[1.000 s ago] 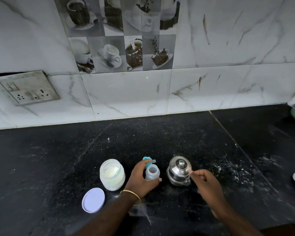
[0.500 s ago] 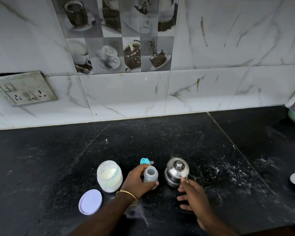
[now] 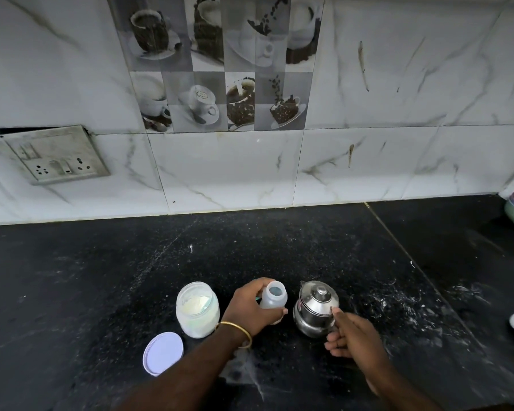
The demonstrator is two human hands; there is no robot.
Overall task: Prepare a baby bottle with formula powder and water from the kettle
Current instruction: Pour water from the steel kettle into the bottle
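My right hand is at the kettle's near side, fingers curling in at its handle; I cannot tell if the grip has closed. A half grip could let it tip and spill when I lift. My left hand wraps the open bottle, upright on the tabletop between kettle and jar. Its mouth is narrow, so a fast pour could overshoot onto my fingers. The jar stands uncovered, lid nearer me; splashes could wet the powder.

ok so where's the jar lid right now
In the head view the lid lies flat on the black counter, lower left, just in front and left of the open powder jar.
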